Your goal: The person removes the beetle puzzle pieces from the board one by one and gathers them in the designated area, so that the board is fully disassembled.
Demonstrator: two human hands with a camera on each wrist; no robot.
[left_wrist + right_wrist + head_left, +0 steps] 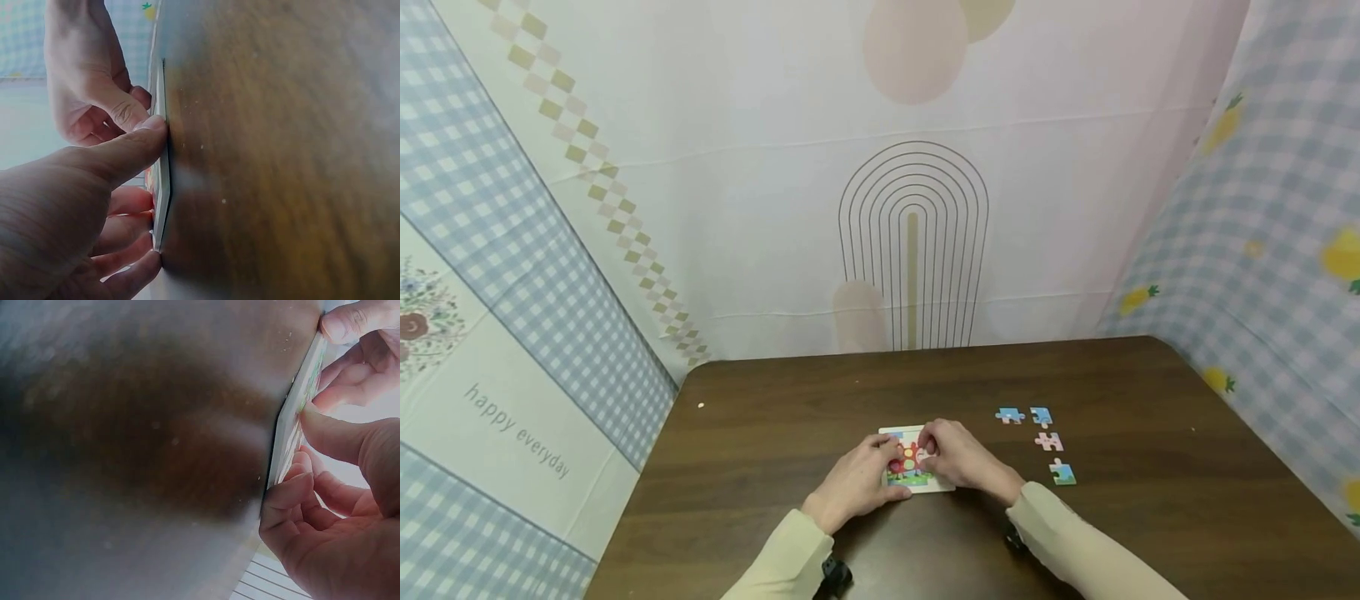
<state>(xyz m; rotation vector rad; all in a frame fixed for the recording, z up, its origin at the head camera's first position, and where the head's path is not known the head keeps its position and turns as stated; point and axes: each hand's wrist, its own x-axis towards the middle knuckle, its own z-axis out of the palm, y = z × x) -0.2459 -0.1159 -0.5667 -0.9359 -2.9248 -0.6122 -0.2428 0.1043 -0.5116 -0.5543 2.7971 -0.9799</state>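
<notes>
A small jigsaw board (934,488) with a white rim lies on the brown table in the head view. Inside it is a partly assembled picture in red, green and blue. My left hand (856,478) grips the board from the left, thumb at the near edge and fingers along the far left side. Over the right half, the right hand (964,457) has curled fingers and pinches a puzzle piece (922,455), mostly hidden by the fingers. In the right wrist view, the right thumb (334,434) lies on the board's face while other fingers reach its side edge.
Several loose puzzle pieces lie right of the board: a blue one (1010,415), another blue one (1041,417), a pink one (1048,442) and a blue-green one (1062,473). A small white speck (701,405) is at the table's left. Fabric backdrops surround the table.
</notes>
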